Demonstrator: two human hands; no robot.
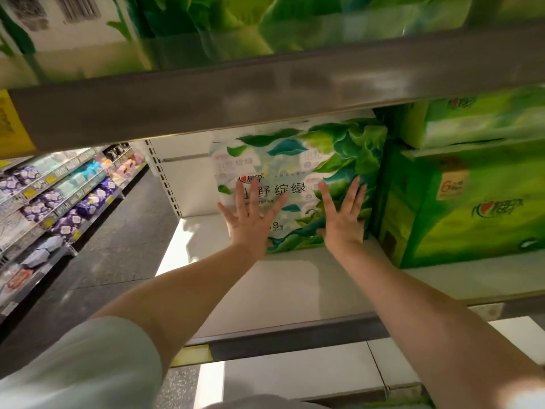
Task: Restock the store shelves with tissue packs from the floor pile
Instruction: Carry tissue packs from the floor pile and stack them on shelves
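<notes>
Your view looks into a white store shelf (295, 290) whose grey front rail runs across the lower part of the frame. A second shelf edge (265, 93) crosses overhead, carrying more green-wrapped packs (206, 22), blurred. Left of the shelf, a dark speckled aisle floor (118, 246) leads past a facing rack (59, 196) stocked with purple, teal and pink packets; yellow price tags line its rails.

The tissue pack (295, 160) stands upright toward the back of the shelf, its printed face turned to you. Its long axis runs left to right, parallel to the shelf's front rail. Its right end sits against the stacked green cartons (460, 208); left of the pack, the shelf's perforated white upright (165, 178) is visible, with bare shelf between the two.

The pack is a soft plastic-wrapped bundle, white to pale at left and shading into deep green leaf artwork at right, with dark Chinese characters across the middle and a figure "8" near its lower edge.

Your left hand (250, 222) lies flat on the pack's lower middle, fingers spread and straight, gripping nothing. Your right hand (345, 214) lies flat on the pack's right part, beside the cartons, fingers likewise extended and fanned; neither hand's grip closes around the pack.
</notes>
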